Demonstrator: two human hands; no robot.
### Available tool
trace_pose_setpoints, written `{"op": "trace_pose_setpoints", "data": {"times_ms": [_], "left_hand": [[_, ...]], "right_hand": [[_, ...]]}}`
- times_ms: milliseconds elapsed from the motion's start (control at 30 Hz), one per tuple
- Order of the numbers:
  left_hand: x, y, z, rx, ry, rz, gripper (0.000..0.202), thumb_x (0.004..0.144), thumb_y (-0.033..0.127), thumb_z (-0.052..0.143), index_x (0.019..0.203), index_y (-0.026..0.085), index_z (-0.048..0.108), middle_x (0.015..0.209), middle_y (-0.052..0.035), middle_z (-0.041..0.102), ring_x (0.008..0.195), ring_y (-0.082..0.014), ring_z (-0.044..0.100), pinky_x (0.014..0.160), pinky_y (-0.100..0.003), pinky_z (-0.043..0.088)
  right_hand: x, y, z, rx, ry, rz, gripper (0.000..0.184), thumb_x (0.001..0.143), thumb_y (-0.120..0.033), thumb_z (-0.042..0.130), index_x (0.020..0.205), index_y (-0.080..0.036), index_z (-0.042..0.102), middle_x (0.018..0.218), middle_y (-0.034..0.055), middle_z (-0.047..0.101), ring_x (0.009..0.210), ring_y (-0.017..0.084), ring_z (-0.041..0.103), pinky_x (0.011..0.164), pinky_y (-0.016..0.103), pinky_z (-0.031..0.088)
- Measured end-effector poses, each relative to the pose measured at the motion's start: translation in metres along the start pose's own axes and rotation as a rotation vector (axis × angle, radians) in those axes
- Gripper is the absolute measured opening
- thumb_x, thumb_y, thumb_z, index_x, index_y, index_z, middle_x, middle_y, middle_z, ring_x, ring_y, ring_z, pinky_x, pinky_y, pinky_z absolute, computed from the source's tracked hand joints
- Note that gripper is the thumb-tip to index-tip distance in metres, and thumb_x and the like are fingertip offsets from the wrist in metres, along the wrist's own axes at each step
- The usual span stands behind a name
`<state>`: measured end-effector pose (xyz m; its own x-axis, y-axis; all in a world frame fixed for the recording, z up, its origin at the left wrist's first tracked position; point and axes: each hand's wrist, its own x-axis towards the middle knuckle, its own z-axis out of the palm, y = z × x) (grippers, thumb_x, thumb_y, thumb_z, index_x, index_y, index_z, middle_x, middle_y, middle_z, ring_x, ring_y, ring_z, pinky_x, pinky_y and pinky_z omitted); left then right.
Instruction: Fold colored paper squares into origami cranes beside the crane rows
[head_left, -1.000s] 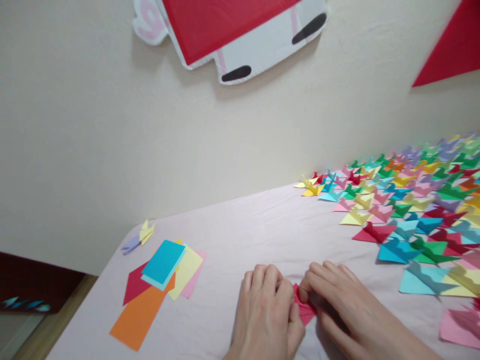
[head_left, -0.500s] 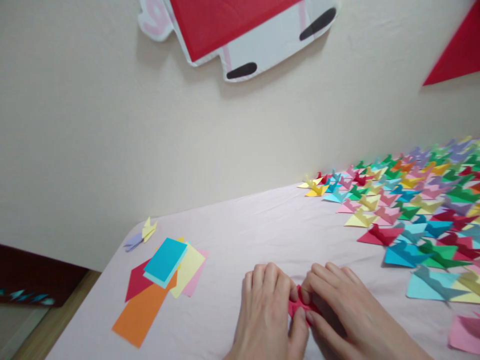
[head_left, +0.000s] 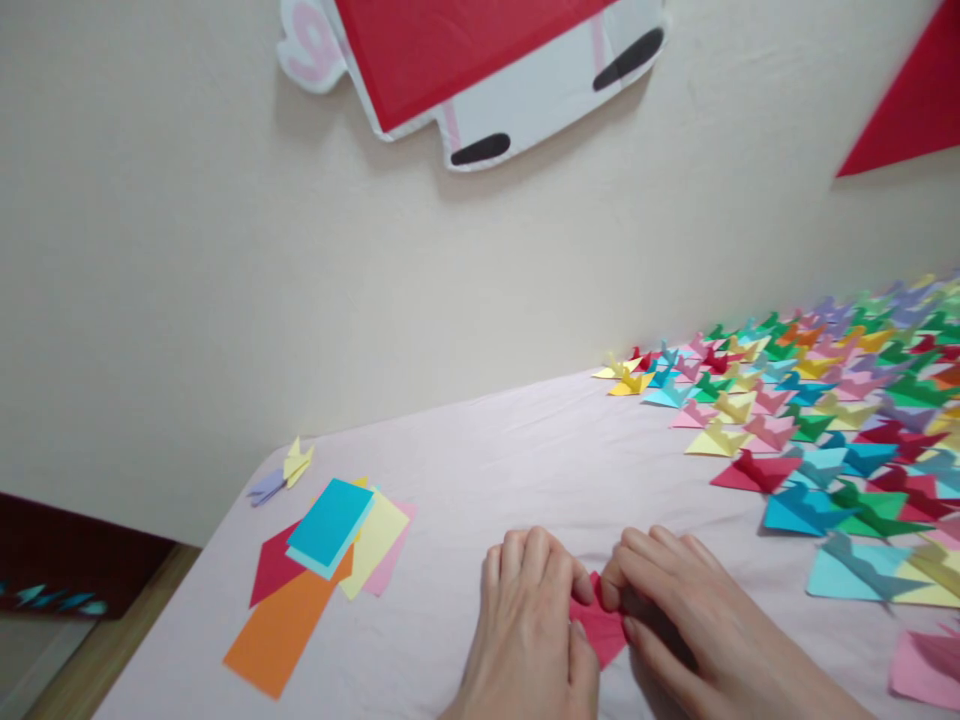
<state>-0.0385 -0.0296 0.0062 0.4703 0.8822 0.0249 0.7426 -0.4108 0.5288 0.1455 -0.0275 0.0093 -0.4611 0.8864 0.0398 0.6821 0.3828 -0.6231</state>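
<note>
A small piece of red folded paper (head_left: 600, 632) lies on the pale cloth between my two hands, at the bottom of the head view. My left hand (head_left: 531, 615) has its thumb and bent index finger on the paper's left side. On the opposite side, my right hand (head_left: 679, 610) pinches the paper's right edge with curled fingers. Parts of the paper are covered by the fingertips. To the right stand many folded paper birds in rows, among them a red paper bird (head_left: 754, 471) and a blue paper bird (head_left: 806, 510).
A pile of coloured sheets lies left, with a blue sheet (head_left: 330, 522) on top and an orange sheet (head_left: 277, 635) below. Behind it sit a yellow folded piece (head_left: 298, 462) and a purple folded piece (head_left: 268, 486). The wall (head_left: 450, 290) borders the cloth-covered surface (head_left: 450, 460).
Both thumbs have shifted apart, and the red paper now shows a flatter, wider face between my hands. The camera view has moved very slightly.
</note>
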Motion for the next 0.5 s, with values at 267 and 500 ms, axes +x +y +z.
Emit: {"op": "trace_pose_setpoints", "data": {"times_ms": [267,500], "left_hand": [[-0.0005,0.0013,0.0018,0.011,0.013,0.001,0.021,0.074,0.010,0.050,0.090,0.023,0.045,0.096,-0.0044,0.051,0.094,-0.0259,0.045,0.081,-0.043,0.037],[-0.0026,-0.0002,0.0002,-0.061,0.063,0.045,0.034,0.073,0.007,0.049,0.103,0.022,0.047,0.102,-0.0072,0.052,0.097,-0.0274,0.046,0.082,-0.043,0.039]], "right_hand": [[-0.0005,0.0001,0.0017,-0.007,0.000,0.012,0.018,0.082,-0.008,0.046,0.081,-0.024,0.054,0.085,0.0027,0.063,0.079,0.022,0.058,0.078,0.041,0.046],[-0.0009,0.0023,0.0020,0.021,0.006,0.016,0.017,0.082,-0.008,0.046,0.082,-0.024,0.054,0.085,0.0025,0.062,0.079,0.021,0.057,0.078,0.041,0.045]]}}
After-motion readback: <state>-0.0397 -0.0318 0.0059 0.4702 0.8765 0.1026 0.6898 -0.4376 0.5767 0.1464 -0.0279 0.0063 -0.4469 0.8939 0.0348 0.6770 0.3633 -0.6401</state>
